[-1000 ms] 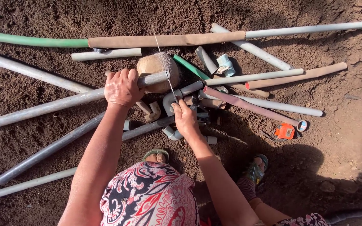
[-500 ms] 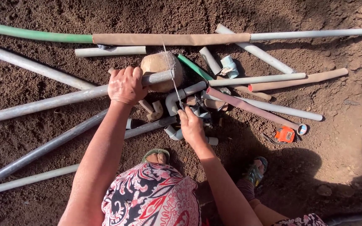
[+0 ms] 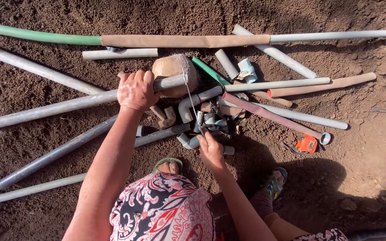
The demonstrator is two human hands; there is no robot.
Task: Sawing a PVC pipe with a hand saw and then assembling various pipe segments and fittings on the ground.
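Two hands are engaged: the pipe (image 3: 81, 103), its long axis running left-right over the stone (image 3: 174, 71), is clenched by the left hand (image 3: 136, 90); the saw (image 3: 192, 103), gripped by the right hand (image 3: 211, 149), crosses its right end.

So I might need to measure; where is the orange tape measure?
In the head view, the orange tape measure lies on the soil at right, beside the reddish pipe's end.

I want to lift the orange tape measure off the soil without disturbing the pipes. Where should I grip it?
Grip the orange tape measure across its two flat sides, coming down from above on the side away from the pile. It lies alone on bare soil, beside the end of the reddish pipe and not under it.
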